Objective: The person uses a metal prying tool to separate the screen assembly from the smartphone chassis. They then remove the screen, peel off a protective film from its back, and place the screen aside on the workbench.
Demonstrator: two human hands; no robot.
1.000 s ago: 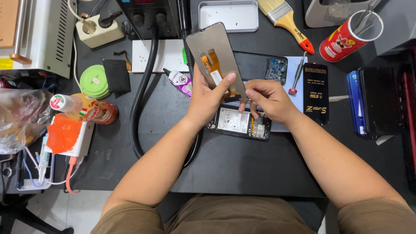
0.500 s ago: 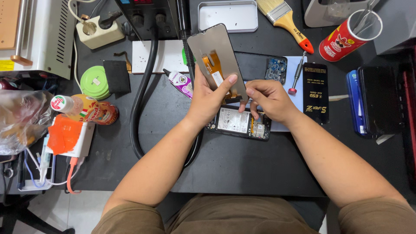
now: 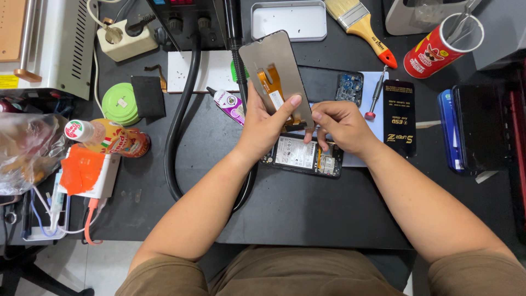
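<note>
Left hand [image 3: 263, 129] pinching grey rectangular phone screen panel [image 3: 276, 74] with orange flex cable, tilted above open black phone body [image 3: 302, 154]. Right hand [image 3: 341, 126], fingertips pressed together, touching that body's upper edge. Red-tipped screwdriver [image 3: 376, 94] just right.

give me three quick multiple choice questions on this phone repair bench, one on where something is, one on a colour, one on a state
1. Where does the paintbrush lie?
A. top of the bench, right of the metal tray
B. on the floor
C. under the opened phone

2. What colour is the flex ribbon on the screen panel?
A. blue
B. orange
C. white

3. How is the screen panel?
A. flat on the bench
B. lifted and tilted by the left hand
C. inside a box

Answers: 1 A, it sits beside the tray; 2 B, plainly orange; 3 B, fingers grip its edge above the phone.
</note>
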